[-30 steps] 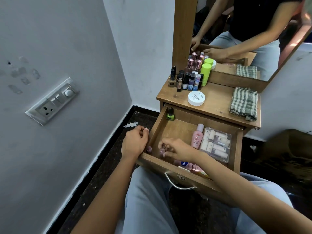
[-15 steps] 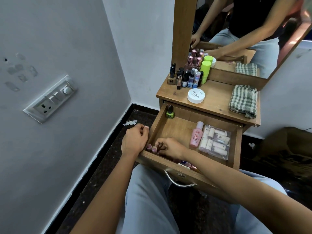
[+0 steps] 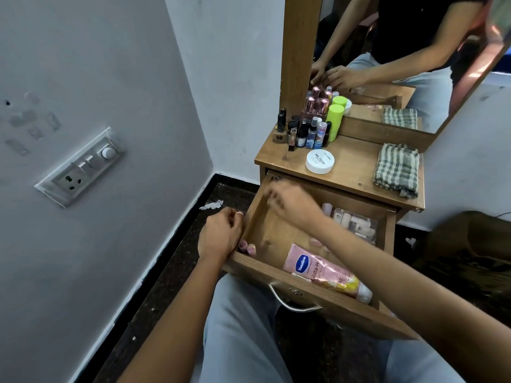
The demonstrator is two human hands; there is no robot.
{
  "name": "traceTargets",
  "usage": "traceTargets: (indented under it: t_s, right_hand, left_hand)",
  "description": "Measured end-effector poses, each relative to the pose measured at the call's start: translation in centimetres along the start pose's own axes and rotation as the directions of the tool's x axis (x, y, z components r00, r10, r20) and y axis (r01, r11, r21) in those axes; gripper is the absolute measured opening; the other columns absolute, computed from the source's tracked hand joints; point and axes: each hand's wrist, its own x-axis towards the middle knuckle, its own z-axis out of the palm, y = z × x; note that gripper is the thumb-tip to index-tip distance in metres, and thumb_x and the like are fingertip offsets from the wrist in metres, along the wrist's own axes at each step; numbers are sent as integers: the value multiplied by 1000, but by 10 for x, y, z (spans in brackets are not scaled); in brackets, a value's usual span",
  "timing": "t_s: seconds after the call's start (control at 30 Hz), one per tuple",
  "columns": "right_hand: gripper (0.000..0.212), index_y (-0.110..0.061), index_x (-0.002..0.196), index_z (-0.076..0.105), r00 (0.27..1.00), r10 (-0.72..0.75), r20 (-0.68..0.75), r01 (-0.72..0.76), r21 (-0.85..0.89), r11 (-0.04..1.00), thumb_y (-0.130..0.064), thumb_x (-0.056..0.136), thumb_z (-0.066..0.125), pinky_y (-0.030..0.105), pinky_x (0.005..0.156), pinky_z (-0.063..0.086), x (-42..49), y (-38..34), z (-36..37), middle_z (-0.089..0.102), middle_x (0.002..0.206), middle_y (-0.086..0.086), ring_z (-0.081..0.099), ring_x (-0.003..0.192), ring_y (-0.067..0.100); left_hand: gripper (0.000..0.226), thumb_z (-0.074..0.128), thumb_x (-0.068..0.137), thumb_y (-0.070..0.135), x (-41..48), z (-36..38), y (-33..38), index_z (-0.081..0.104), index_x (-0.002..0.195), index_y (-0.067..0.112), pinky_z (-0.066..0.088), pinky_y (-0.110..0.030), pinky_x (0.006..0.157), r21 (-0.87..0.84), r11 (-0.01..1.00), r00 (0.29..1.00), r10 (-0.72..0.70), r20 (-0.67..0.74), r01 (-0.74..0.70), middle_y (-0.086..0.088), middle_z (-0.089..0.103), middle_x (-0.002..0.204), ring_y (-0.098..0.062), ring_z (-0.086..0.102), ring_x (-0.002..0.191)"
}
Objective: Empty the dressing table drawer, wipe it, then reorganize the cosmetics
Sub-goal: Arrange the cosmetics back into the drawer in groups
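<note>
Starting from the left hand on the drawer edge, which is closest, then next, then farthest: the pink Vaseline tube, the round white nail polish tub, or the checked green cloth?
From the left hand:
1. Pink Vaseline tube, lying in the drawer's front.
2. Round white nail polish tub, on the tabletop, middle.
3. Checked green cloth, on the tabletop's far right.

Right hand (image 3: 287, 205) has moved from drawer's front-left to its back-left corner.

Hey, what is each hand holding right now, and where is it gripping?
The left hand grips the drawer's left wall near the front corner. The right hand is blurred at the back left corner; whether it holds anything cannot be told.
</note>
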Motion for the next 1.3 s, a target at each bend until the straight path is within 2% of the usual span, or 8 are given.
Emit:
traceTargets:
  t_s: [0.07, 0.17, 0.37, 0.8, 1.03, 1.1, 1.2, 1.3]
  right_hand:
    - [20, -10, 111, 60, 968, 24, -248, -24, 6, 1000, -14, 92, 56, 27, 79, 50, 25, 9, -25, 60, 107, 7, 58, 90, 16]
    - [33, -7, 123, 57, 919, 97, -381, -110, -12, 994, -10, 90, 57, 33, 79, 48, 57, 24, -54, 55, 110, 14, 58, 94, 24]
    - [33, -2, 122, 57, 938, 149, -313, -220, -205, 954, -11, 91, 55, 45, 82, 51, 88, 41, -62, 51, 115, 16, 55, 103, 34]
    - [23, -2, 113, 53, 914, 150, -378, -269, -283, 921, -11, 91, 50, 42, 72, 46, 92, 30, -54, 55, 110, 18, 57, 99, 37]
    - [11, -4, 97, 56, 853, 72, -516, -96, -19, 995, -5, 86, 55, 33, 62, 43, 67, 23, -44, 56, 93, 12, 55, 78, 25]
    - [9, -10, 96, 56, 892, 80, -445, -38, 103, 994, -10, 87, 59, 32, 68, 50, 43, 19, -32, 57, 93, 5, 55, 80, 16]
    - [11, -18, 98, 56, 995, 30, -92, -8, 237, 972, -15, 89, 61, 28, 81, 54, 4, 16, -12, 58, 101, -2, 60, 90, 9]
    - [12, -23, 102, 55, 951, -137, 278, 91, 170, 981, -17, 91, 56, 17, 81, 48, -30, 17, 6, 50, 104, -12, 52, 94, -3]
  left_hand:
    - [26, 48, 96, 43, 0, 0, 0, 66, 96, 24, 42, -30, 61, -9, 1000, 1000, -7, 1, 7, 4, 65, 75, -17, 62, 71]
    - [27, 48, 96, 42, -2, 0, 0, 66, 94, 23, 42, -30, 61, -14, 1000, 1000, -8, -21, 7, 5, 64, 73, -15, 61, 69]
    - [28, 47, 96, 43, -3, -1, 1, 66, 92, 23, 50, -32, 66, 15, 1000, 1000, -19, 15, 18, 3, 66, 74, -17, 63, 70]
    - [29, 47, 96, 43, -3, -3, 2, 67, 95, 21, 42, -29, 62, 48, 999, 1000, -22, 10, 21, 3, 66, 78, -13, 59, 70]
    - [29, 48, 96, 44, -2, -2, 2, 67, 94, 22, 47, -31, 66, 39, 999, 999, -28, 16, 28, 2, 66, 79, -17, 62, 73]
    - [28, 48, 95, 44, -2, -2, 2, 67, 93, 23, 47, -31, 66, 42, 999, 999, -34, 20, 33, 1, 66, 79, -18, 62, 74]
    - [29, 48, 94, 44, -1, -2, 3, 67, 91, 23, 48, -32, 66, 46, 998, 999, -42, 24, 41, -1, 67, 79, -21, 63, 75]
    - [29, 48, 95, 45, -1, -1, 3, 68, 95, 24, 45, -31, 65, 52, 998, 999, -42, 16, 41, 0, 67, 80, -20, 61, 74]
